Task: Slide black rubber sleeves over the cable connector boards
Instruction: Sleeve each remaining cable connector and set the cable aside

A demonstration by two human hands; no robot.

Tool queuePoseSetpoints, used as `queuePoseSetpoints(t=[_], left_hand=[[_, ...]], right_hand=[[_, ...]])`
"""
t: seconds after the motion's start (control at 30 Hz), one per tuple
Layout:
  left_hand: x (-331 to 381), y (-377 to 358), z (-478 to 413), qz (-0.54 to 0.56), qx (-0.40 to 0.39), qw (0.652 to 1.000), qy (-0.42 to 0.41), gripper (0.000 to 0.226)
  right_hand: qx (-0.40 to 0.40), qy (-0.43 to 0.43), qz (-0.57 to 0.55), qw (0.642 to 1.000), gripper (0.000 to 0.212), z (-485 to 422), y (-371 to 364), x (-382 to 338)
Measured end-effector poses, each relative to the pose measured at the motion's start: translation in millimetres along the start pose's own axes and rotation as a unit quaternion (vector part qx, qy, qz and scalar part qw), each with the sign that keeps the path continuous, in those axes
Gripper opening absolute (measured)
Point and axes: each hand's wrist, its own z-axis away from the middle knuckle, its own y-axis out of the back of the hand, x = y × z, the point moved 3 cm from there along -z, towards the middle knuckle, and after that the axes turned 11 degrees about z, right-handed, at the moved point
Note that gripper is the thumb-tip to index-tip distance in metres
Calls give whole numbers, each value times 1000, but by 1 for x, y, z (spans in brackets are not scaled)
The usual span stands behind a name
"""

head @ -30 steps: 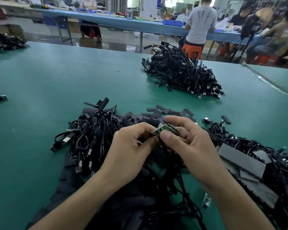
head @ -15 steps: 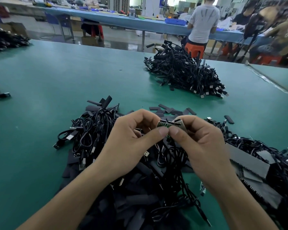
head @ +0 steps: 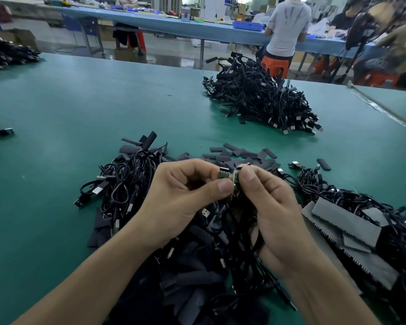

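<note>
One wide-angle view from the head
It faces forward and down, close above the green table; the far blue table shows at top.

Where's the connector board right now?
Head view, centre: the connector board is pinched between the left hand and right hand, above the near cable pile.

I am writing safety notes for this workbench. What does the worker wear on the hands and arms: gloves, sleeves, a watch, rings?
Nothing. The left hand and the right hand are bare, without gloves, and no ring shows on the visible fingers. The left forearm and the right forearm are bare to the picture's edge: no sleeve, watch or wristband. The thumbnails are short.
</note>
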Motion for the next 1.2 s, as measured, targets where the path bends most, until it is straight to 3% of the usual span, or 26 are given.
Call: queuePoseSetpoints(t=[0.13,0.37,0.53,0.63,0.7,0.73,0.8,0.83,0.87,0.93,1.0,1.07,1.1,1.2], left_hand=[[1,3,-2,19,19,1000,-9,17],[38,12,-9,27,131,983,-126,11],[65,24,-9,9,235,949,-208,18],[73,31,-10,-23,261,941,-213,17],[70,29,-10,-65,249,946,-198,15],[66,27,-9,-85,237,949,-188,15],[57,24,-9,-116,216,956,-163,16],[52,23,-9,-135,208,957,-150,16],[47,23,-10,-156,197,958,-135,17],[36,25,-11,-190,170,961,-103,18],[26,28,-12,-242,144,957,-74,26],[18,30,-13,-280,129,950,-42,35],[16,31,-12,-282,125,951,-29,37],[15,30,-11,-247,134,959,-9,33]], right_hand=[[16,-8,6,1000,18,2,-1,-3],[292,-28,-11,956,17,-4,61,-24],[364,-88,31,927,17,-5,99,-18],[309,-132,186,923,12,-8,107,-15],[240,-136,342,898,15,-9,98,-13],[208,-134,455,856,29,-9,93,-10],[162,-115,664,721,60,-7,83,-6],[157,-96,720,669,70,-5,76,-5],[160,-70,746,643,75,-4,68,-5],[155,12,741,654,74,-3,53,-7],[109,79,708,693,54,-3,40,-5],[34,29,694,719,34,-2,35,1],[7,-26,707,707,32,0,37,6],[-44,-143,775,614,37,1,44,18]])
